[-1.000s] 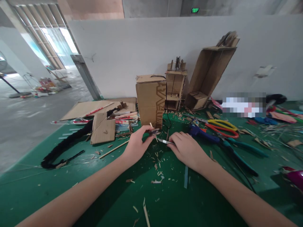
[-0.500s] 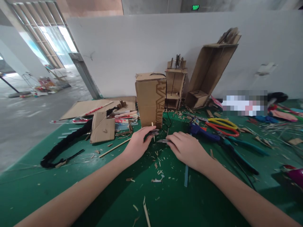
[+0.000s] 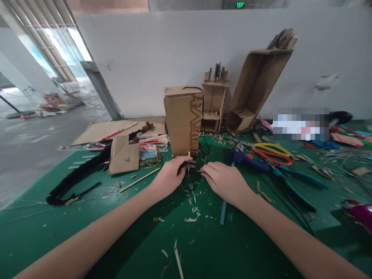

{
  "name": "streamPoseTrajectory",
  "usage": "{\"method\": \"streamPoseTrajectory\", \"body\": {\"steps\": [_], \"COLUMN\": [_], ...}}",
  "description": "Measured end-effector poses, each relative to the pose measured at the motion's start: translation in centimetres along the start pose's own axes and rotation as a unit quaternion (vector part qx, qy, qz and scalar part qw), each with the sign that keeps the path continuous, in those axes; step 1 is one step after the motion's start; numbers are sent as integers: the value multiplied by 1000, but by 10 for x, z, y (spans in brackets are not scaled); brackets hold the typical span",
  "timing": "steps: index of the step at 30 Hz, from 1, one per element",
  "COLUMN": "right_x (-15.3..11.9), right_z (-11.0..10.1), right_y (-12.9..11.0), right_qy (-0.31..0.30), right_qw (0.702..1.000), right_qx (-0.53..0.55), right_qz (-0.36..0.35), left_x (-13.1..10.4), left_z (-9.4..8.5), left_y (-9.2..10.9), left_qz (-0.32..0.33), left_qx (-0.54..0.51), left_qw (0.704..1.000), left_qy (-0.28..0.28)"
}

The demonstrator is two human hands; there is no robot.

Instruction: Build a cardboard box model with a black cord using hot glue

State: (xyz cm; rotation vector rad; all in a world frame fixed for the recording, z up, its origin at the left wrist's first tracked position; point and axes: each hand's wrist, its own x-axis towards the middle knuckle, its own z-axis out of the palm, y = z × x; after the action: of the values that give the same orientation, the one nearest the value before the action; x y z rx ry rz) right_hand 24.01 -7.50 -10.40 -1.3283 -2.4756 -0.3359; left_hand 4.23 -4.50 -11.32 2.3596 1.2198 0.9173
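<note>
My left hand [image 3: 171, 173] is closed in a pinch on a small dark piece [image 3: 190, 164], with a thin pale stick [image 3: 189, 154] poking up beside the fingertips. Just to the right, my right hand [image 3: 221, 179] is closed around a thin blade [image 3: 199, 171], of which only a short tip shows. Directly behind my left hand stands a tall cardboard box [image 3: 183, 124] with a black cord [image 3: 205, 141] hanging down its right side. Pale shavings [image 3: 194, 198] lie on the green table below and between my hands.
Cardboard structures [image 3: 252, 81] lean at the back wall. On the right lie a blue glue gun [image 3: 250, 161], yellow-handled scissors [image 3: 274, 148] and teal-handled pliers [image 3: 305, 177]. A black fuzzy strip [image 3: 68, 180] and a cardboard piece [image 3: 124, 157] are at the left. Another stick [image 3: 178, 259] lies near the front.
The blade in my right hand shows less of its length and has a different angle. The view has shifted slightly, and my left hand keeps its pinch by the box.
</note>
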Motion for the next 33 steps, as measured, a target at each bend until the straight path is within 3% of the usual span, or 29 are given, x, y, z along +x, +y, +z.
{"method": "streamPoseTrajectory", "body": {"steps": [6, 11, 24, 28, 33], "right_x": [1, 1, 7, 5, 3], "right_z": [1, 2, 1, 1, 2], "right_y": [0, 2, 3, 4, 1], "right_qy": [22, 34, -34, -46, -18], "right_qw": [1000, 999, 998, 997, 999], "right_qx": [-19, -11, 48, 60, 32], "right_qz": [10, 6, 34, 9, 33], "left_x": [1, 0, -2, -2, -2], "left_z": [-1, -1, -1, -1, -1], "left_y": [-1, 1, 3, 2, 2], "left_qz": [9, -22, -20, -25, -23], "left_qx": [13, 10, -6, -1, -4], "left_qw": [1000, 1000, 999, 999, 1000], "left_qy": [11, 1, -28, -26, -20]}}
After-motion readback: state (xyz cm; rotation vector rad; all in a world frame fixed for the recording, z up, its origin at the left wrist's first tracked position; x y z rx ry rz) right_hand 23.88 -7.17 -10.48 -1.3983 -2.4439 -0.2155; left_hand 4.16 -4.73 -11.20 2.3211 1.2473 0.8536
